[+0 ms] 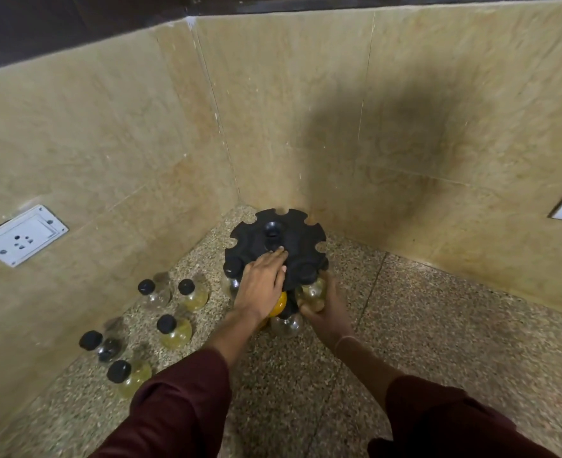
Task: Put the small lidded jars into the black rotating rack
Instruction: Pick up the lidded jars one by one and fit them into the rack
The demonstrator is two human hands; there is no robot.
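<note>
Progress looks partial, well short of half by my guess. Your left hand (263,285) lies flat on top of the rack (293,239), fingers straight and spread toward the centre knob, apparently steadying it or ready to turn it. Your right hand (326,312) is at the rack's near right edge, its fingers curled round the held jar (312,290), a clear one with pale contents. That jar's neck is right up under the rim. Its lid is hidden, so you cannot tell from here whether it is seated in a notch.

Three other jars seem to hang in the rack on the near side. The orange jar (280,307) shows below your left wrist, the clear jar (288,325) is just nearer than that, and the left jar (231,282) is at the rack's left edge. How many more the rack hides is unclear.

Five jars are left standing on the tabletop (438,325) to the left of the rack, all upright with black lids on:
- the far pair (155,294);
- the middle jar (175,332);
- the near pair (131,375).

Open notches show along the far and right rim, so there seems to be room for them. The rack stands in the far corner, close to both walls. A socket (22,236) is set in the left wall.
</note>
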